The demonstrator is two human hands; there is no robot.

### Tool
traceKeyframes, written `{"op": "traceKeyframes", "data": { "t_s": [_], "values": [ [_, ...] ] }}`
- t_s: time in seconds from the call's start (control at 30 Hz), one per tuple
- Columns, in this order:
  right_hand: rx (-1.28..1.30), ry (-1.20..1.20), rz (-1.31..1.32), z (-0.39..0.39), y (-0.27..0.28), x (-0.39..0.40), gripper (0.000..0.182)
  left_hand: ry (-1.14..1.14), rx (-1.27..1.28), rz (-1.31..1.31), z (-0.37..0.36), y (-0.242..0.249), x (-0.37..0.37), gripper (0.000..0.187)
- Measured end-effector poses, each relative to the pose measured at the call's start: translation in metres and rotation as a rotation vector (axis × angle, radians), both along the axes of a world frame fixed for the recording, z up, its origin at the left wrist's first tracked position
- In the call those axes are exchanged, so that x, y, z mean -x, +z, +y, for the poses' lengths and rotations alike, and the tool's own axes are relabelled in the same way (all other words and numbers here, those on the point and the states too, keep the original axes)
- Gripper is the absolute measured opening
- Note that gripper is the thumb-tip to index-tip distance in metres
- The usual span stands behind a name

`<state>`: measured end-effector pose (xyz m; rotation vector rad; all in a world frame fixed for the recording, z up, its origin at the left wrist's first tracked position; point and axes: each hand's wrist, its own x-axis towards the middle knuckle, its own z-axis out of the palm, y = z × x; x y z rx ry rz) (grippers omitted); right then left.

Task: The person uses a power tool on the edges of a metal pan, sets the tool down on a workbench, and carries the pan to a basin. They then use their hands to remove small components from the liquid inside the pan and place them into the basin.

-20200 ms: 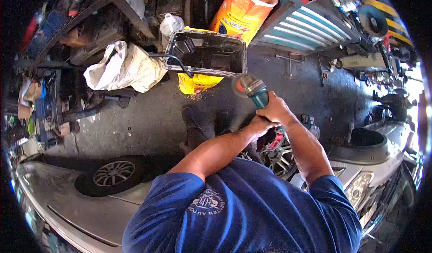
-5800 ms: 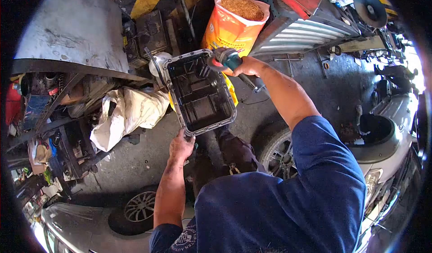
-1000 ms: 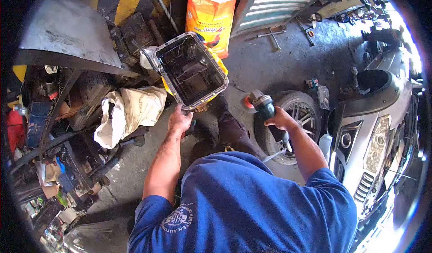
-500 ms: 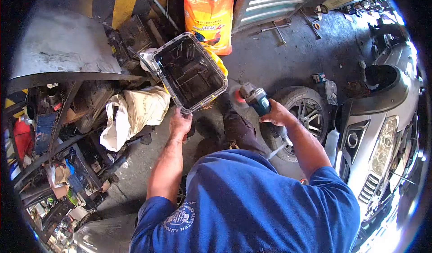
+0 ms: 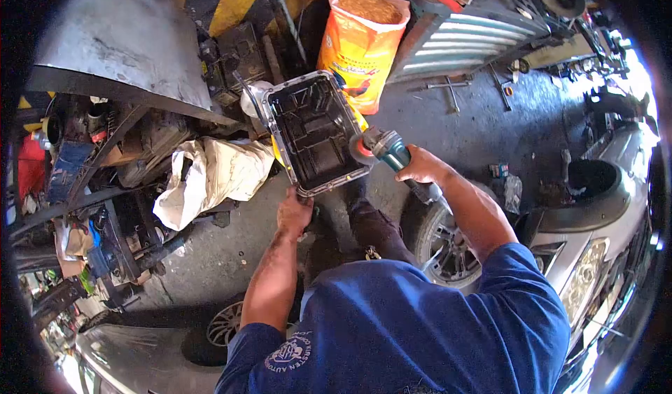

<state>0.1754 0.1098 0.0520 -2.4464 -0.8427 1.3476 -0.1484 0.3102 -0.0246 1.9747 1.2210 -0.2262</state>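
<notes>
My left hand (image 5: pixel 295 212) grips the lower left corner of a black oil pan (image 5: pixel 311 131) with a pale metal flange, its open side facing up. My right hand (image 5: pixel 425 168) is wrapped round a teal angle grinder (image 5: pixel 392 150). The grinder's red disc (image 5: pixel 363 149) is at the pan's right flange; whether it touches cannot be made out. Beneath and beside the pan, something yellow shows at its edges.
An orange sack (image 5: pixel 360 51) stands behind the pan. To the left are a white sack (image 5: pixel 213 177) and a cluttered metal rack (image 5: pixel 112 205). A wheel (image 5: pixel 448 243) lies at the right, near a silver car (image 5: pixel 581 254). Cross wrenches (image 5: pixel 451 89) lie on the floor.
The camera view has shifted, so the surroundings appear displaced. The grinder has moved left, closer to the pan's right flange. Both hands keep their hold.
</notes>
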Motion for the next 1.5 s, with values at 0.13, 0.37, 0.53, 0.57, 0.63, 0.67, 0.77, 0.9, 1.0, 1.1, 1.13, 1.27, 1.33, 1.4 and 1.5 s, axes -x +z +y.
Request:
{"op": "traceKeyframes", "data": {
  "t_s": [0.13,0.37,0.53,0.57,0.63,0.67,0.77,0.9,1.0,1.1,1.13,1.27,1.33,1.4,1.5],
  "values": [
    [0.011,0.037,0.019,0.048,-0.012,-0.035,0.076,0.013,-0.024,0.066,-0.003,-0.004,0.0,0.061],
    [-0.042,0.059,-0.019,0.13,-0.061,-0.098,0.074,0.092,-0.048,0.101,-0.009,0.0,-0.011,0.061],
    [-0.049,0.031,0.011,0.178,-0.073,-0.126,0.077,0.264,-0.062,0.059,-0.017,0.002,-0.028,0.048],
    [-0.048,0.012,0.057,0.185,-0.068,-0.128,0.078,0.323,-0.086,0.02,-0.019,0.001,-0.032,0.048],
    [-0.096,-0.061,0.059,0.187,-0.073,-0.132,0.073,0.435,-0.136,-0.059,-0.024,-0.004,-0.038,0.048],
    [-0.084,-0.059,0.064,0.185,-0.076,-0.135,0.072,0.614,-0.211,0.035,-0.028,-0.008,-0.047,0.048],
    [-0.153,-0.045,0.002,0.159,-0.08,-0.138,0.061,0.862,0.083,-0.133,-0.027,-0.027,-0.045,0.043],
    [-0.131,-0.099,-0.014,0.106,-0.043,-0.126,0.063,0.781,0.254,-0.251,-0.016,-0.088,-0.022,0.034],
    [-0.166,-0.181,0.107,0.061,-0.028,-0.118,0.065,0.496,0.116,-0.151,0.009,-0.107,-0.002,0.04],
    [-0.217,-0.278,0.11,0.011,-0.02,-0.1,0.063,0.408,0.174,-0.038,0.05,-0.153,0.036,0.044],
    [-0.222,-0.314,0.077,-0.003,-0.02,-0.094,0.061,0.328,0.186,-0.038,0.066,-0.144,0.041,0.043],
    [-0.153,-0.396,0.024,-0.052,-0.012,-0.064,0.062,0.089,0.331,0.025,0.138,-0.052,0.013,0.042],
    [-0.141,-0.388,0.018,-0.08,-0.026,-0.048,0.066,0.07,0.456,0.109,0.176,-0.046,-0.002,0.04],
    [-0.193,-0.41,0.033,-0.091,-0.012,-0.024,0.069,-0.137,0.37,0.19,0.222,-0.054,-0.021,0.04],
    [-0.308,-0.607,0.168,-0.093,0.013,0.019,0.07,-0.408,0.069,0.182,0.284,-0.107,-0.035,0.044]
  ]
}}
